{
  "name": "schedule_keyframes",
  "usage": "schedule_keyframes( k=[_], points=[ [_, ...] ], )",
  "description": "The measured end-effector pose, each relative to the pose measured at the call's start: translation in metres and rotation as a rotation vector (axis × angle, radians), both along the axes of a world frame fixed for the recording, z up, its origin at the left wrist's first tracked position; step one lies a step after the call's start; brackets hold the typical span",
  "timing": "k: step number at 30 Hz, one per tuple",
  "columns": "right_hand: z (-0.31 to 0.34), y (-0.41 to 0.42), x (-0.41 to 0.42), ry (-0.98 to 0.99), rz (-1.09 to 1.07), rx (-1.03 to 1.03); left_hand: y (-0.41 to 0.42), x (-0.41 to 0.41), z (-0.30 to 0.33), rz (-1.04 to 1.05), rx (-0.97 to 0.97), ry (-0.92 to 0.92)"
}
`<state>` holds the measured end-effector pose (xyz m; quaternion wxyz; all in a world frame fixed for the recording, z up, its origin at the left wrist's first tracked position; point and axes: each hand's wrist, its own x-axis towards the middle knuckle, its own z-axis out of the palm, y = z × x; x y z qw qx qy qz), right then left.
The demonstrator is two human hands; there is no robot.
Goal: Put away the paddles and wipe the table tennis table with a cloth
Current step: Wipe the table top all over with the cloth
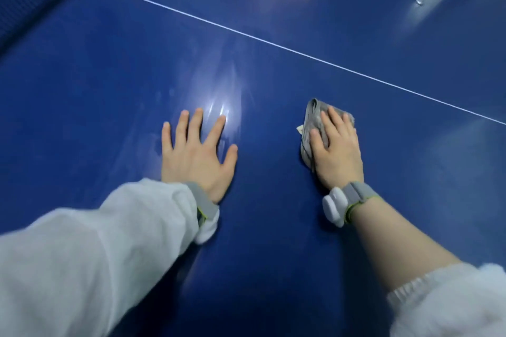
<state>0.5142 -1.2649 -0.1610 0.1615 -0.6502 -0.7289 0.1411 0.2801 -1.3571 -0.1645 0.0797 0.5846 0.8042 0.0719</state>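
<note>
Head view: my left grip (195, 154) lies flat on the blue counter (301, 8), fingers spread straight, holding nothing. My right grip (338, 149) presses flat, fingers straight, on a crumpled grey cloth (310, 122), which sits on the counter just right of my left grip. White line (246, 35) runs diagonally beyond both. Grey wristbands on both wrists. No paddles visible.
</note>
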Motion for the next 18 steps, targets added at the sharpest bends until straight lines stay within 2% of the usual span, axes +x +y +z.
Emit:
schedule_keyframes(
  k=[4, 8, 10, 15, 18],
  points=[
    [0.001, -0.106, -0.001, -0.003, -0.088, -0.009, -0.011, -0.003, 0.004, -0.03, -0.008, -0.086],
    [0.006, -0.218, -0.027, -0.015, -0.113, -0.038, -0.028, -0.022, 0.017, -0.152, 0.013, -0.381],
    [0.008, -0.276, -0.045, -0.017, -0.116, -0.038, -0.052, -0.03, 0.021, -0.236, 0.015, -0.457],
    [0.013, -0.412, -0.1, -0.039, -0.041, -0.043, -0.127, -0.034, 0.011, -0.372, 0.01, -0.201],
    [0.015, -0.458, -0.126, -0.082, 0.041, -0.052, -0.137, -0.033, 0.011, -0.402, 0.008, -0.134]
  ],
)
